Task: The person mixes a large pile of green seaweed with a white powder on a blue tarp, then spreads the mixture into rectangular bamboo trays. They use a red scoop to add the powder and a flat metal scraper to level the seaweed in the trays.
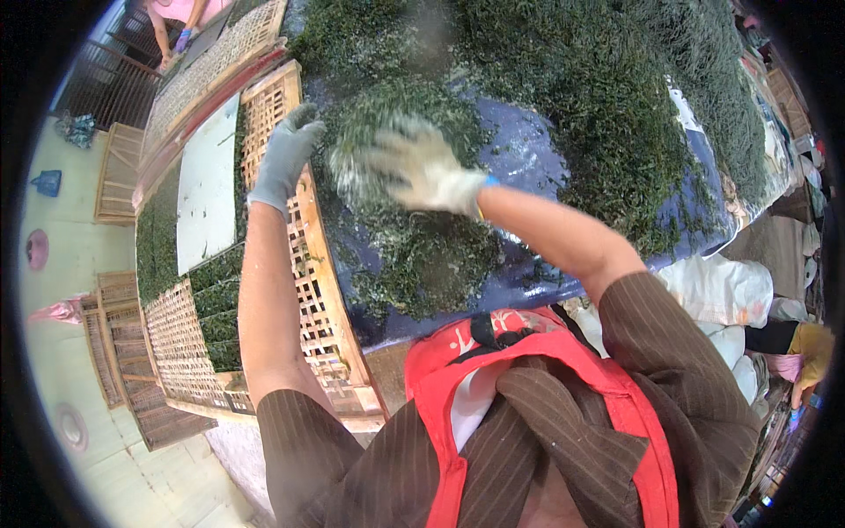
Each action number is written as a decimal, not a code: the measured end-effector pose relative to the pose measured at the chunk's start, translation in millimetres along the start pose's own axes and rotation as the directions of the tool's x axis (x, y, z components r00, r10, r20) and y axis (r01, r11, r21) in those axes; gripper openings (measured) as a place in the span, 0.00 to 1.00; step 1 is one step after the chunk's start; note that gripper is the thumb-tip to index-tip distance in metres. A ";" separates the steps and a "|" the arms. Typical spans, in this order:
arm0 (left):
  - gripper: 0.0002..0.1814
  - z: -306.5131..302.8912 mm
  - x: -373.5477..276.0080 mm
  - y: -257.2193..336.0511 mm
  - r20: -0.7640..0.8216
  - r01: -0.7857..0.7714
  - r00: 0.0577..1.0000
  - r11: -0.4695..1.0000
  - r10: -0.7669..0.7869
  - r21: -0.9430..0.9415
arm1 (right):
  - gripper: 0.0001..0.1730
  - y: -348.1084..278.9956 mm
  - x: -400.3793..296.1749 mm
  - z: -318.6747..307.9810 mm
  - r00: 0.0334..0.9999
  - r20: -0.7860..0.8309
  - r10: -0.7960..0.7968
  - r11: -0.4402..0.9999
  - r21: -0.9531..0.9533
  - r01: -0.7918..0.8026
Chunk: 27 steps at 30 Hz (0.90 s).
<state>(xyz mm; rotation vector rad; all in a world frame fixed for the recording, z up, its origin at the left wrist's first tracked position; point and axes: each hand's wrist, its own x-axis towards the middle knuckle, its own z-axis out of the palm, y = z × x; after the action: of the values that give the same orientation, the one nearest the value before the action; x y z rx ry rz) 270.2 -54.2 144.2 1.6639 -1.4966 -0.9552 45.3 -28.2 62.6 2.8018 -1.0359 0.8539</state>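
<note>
My left hand [287, 158], in a grey glove, rests at the wooden frame of a woven bamboo rack [323, 264]; its fingers are bent, and whether they grip the edge is unclear. My right hand [422, 162], in a pale glove, is blurred over a heap of shredded dark green leafy material [429, 264], fingers spread. This heap lies on a wet blue plastic sheet [521, 145]. Left of my left arm, the rack bears a white board [208, 191] and flat green sheets [221, 317] of similar material.
A larger green mass [594, 99] covers the far and right parts of the table. Another person's gloved hand [183, 41] is at a second rack [224, 66], upper left. More bamboo racks [119, 171] stand at the left. White sacks [719, 290] lie at the right, near another person's arm [809, 369].
</note>
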 end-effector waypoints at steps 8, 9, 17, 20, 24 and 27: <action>0.27 99.1 -78.0 -19.9 0.180 -0.140 0.983 0.802 0.042 0.580 | 0.24 -13.8 -102.2 -27.0 0.924 0.308 -0.225 0.964 0.205 0.166; 0.28 98.6 -80.3 -21.8 0.195 -0.137 0.980 0.806 0.027 0.576 | 0.24 -11.7 -109.7 -30.6 0.926 0.345 -0.152 0.969 0.238 0.070; 0.20 71.4 -16.1 16.5 -0.161 -0.146 0.984 0.873 0.079 -0.466 | 0.30 18.2 -97.3 -37.8 0.736 0.357 0.575 0.387 0.674 -0.629; 0.20 60.4 -8.3 52.0 -0.325 -0.174 0.944 0.748 -0.058 -0.640 | 0.32 42.5 -98.2 -26.3 0.698 0.282 0.658 0.360 0.696 -0.621; 0.16 15.2 20.7 45.3 -0.316 -0.332 0.932 0.760 0.176 -0.559 | 0.32 48.3 -82.9 -28.7 0.625 0.297 0.722 0.293 0.686 -0.665; 0.19 7.2 23.5 47.0 -0.013 -0.161 0.986 0.941 0.164 -0.297 | 0.32 32.8 -53.2 -31.6 0.731 0.184 0.657 0.417 0.719 -0.556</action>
<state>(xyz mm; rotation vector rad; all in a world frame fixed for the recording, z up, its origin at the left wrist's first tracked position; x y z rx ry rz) 242.7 -82.1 179.9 1.3020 -1.3949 -1.0424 -23.4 -15.4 57.5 2.7808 -2.1958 1.8992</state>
